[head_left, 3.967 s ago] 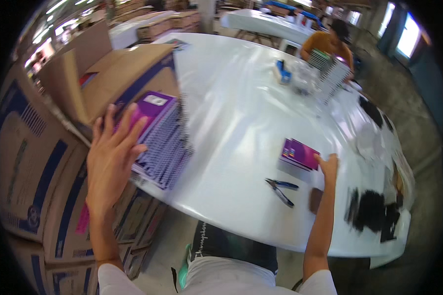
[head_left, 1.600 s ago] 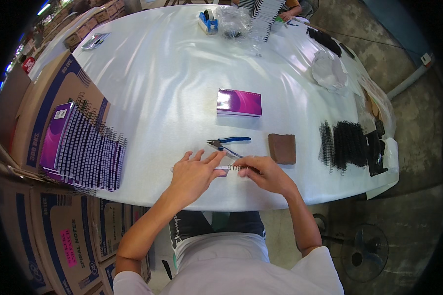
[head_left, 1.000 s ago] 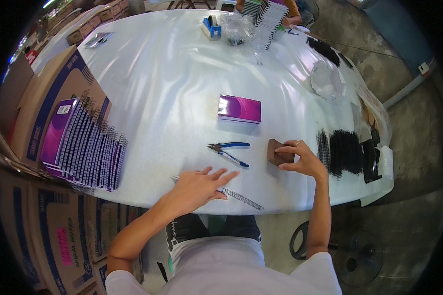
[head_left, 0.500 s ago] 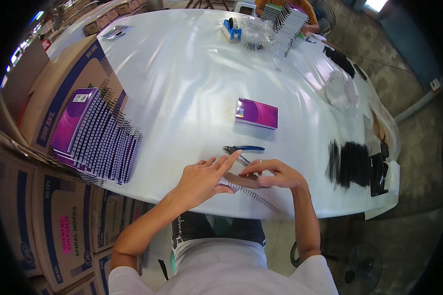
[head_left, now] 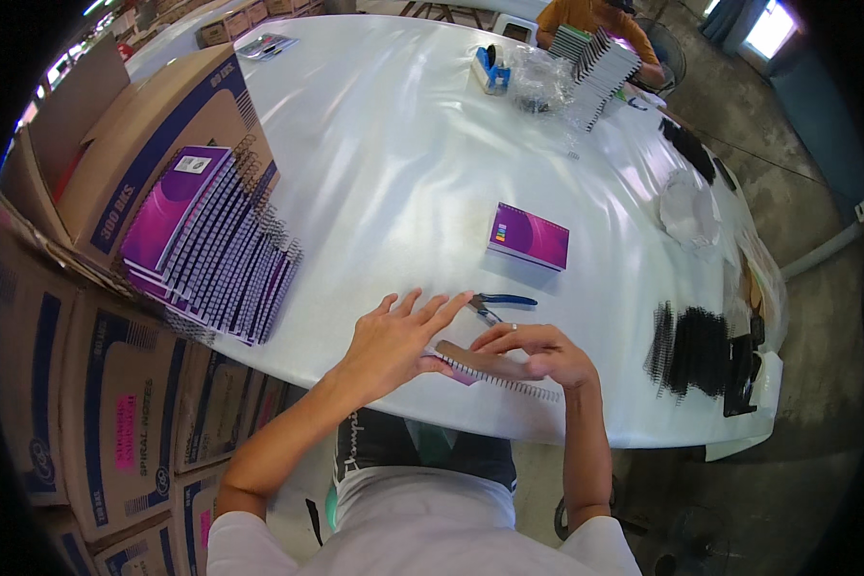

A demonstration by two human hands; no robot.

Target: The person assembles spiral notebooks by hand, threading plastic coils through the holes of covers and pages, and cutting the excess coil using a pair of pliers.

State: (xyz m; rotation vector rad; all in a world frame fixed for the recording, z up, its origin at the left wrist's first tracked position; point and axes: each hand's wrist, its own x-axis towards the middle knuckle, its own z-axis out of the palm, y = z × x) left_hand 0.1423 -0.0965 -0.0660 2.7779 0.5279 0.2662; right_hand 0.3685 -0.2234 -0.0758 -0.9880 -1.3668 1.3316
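Note:
A small spiral notebook (head_left: 480,359) with a brown board face lies under my hands near the table's front edge. A metal wire coil (head_left: 518,386) runs along its near edge, and its tail sticks out past the right end. My left hand (head_left: 394,341) has its fingers stretched out and its thumb against the notebook's left end, clasping it. Bent fingers of my right hand (head_left: 538,353) grip the notebook's right part; their tips are partly hidden. Just beyond lie blue-handled pliers (head_left: 505,300), their jaws partly behind my left fingertips. A purple notebook stack (head_left: 530,236) sits farther off.
Many purple spiral notebooks (head_left: 216,250) lean against a carton (head_left: 163,144) at left. Black coils (head_left: 699,350) lie at right. At the far side are a blue tape dispenser (head_left: 491,72), clear plastic wrap (head_left: 542,84), stacked notebooks (head_left: 603,79) and a seated person (head_left: 651,48).
The coil now lies closer along the notebook's edge, with a shorter loose tail. My right hand has shifted slightly over the notebook. The whole view has turned a little.

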